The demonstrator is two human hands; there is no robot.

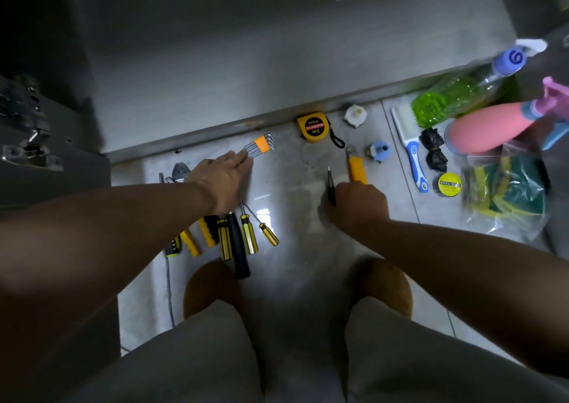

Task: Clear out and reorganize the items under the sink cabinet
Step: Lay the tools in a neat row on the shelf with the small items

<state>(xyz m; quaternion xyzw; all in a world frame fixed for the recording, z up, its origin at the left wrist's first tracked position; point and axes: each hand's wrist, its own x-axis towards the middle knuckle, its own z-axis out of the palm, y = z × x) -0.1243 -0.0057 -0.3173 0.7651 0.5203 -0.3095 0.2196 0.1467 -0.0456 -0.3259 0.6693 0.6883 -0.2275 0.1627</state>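
Left hand (223, 176) flat, fingers straight, touched orange-clipped steel hex key set (260, 145) on grey floor tile (292, 248), probably grouping it with the tools. Right hand (358, 201) curled round slim black pointed tool (330, 184); yellow utility knife (355, 168) just beside.

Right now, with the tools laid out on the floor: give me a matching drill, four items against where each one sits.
Items:
1. hex key set
2. tape measure
3. black pointed tool
4. scrub brush

Places:
a. gripped in the right hand
b. at the fingertips of the left hand
c. by the cabinet base edge, no hand near it
d. on the floor beside the black bags

Pairs: 1-b, 2-c, 3-a, 4-d
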